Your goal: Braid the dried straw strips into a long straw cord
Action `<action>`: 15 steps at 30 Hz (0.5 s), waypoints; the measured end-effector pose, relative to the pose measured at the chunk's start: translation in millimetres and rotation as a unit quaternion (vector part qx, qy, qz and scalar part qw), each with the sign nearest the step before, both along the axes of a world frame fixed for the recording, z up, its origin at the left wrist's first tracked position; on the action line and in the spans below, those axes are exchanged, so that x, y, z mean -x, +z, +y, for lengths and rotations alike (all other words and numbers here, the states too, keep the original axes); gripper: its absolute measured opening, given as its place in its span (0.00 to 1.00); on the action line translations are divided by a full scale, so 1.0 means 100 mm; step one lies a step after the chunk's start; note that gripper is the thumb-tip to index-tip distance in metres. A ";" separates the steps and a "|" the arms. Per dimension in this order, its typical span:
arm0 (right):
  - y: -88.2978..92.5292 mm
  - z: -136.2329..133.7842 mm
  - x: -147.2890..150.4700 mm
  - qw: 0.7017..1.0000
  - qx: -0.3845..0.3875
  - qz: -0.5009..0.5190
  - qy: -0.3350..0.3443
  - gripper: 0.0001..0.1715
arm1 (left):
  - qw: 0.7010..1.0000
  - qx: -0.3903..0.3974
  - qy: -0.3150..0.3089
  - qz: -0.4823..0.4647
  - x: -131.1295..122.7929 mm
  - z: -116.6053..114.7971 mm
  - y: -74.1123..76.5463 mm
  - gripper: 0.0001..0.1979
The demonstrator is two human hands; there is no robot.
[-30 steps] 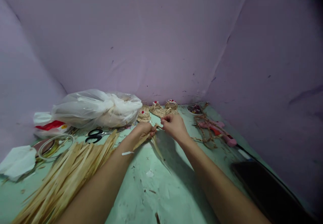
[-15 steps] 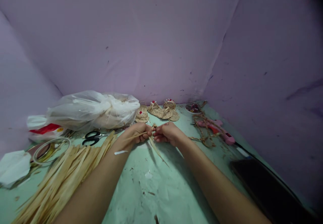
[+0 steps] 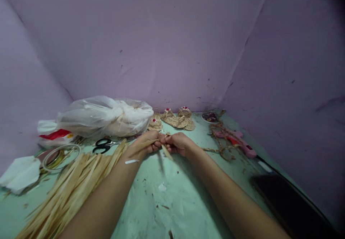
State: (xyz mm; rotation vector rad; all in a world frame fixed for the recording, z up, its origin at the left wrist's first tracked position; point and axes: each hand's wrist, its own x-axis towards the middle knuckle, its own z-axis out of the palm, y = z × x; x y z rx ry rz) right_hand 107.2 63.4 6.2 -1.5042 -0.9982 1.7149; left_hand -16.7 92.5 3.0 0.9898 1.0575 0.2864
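My left hand [image 3: 150, 141] and my right hand [image 3: 178, 143] meet over the middle of the table, both closed in a pinch on pale dried-leaf strips [image 3: 167, 152]. One strip lies back across my left hand toward the wrist, while another end hangs down between the hands. A small knotted or braided bit shows just above the fingertips; most of it is hidden by them. Just beyond stand small woven straw slippers [image 3: 175, 120] trimmed with red and white beads.
At left lie a bundle of dried strips [image 3: 78, 185], black-handled scissors [image 3: 104, 145], tape rolls [image 3: 61, 158] and a stuffed plastic bag [image 3: 107, 117]. To the right are a bead dish [image 3: 210, 117], braided cord [image 3: 222, 147], a pink glue gun [image 3: 249, 150] and a dark flat object [image 3: 285, 199].
The whole view has shifted slightly, so things appear farther right. The hanging strip end looks shorter, and both hands keep their pinch close together.
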 end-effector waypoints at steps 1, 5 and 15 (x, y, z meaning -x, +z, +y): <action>0.00 0.01 -0.02 1.000 -0.003 -0.013 0.004 0.09 | 1.000 -0.010 0.002 0.027 -0.01 -0.01 0.01 0.04; -0.05 0.05 -0.11 0.990 -0.050 -0.130 0.034 0.11 | 0.982 -0.123 0.042 0.135 -0.09 -0.06 0.00 0.02; -0.09 0.06 -0.09 0.991 -0.058 -0.122 0.015 0.10 | 0.960 -0.208 0.053 0.182 -0.15 -0.07 -0.03 0.08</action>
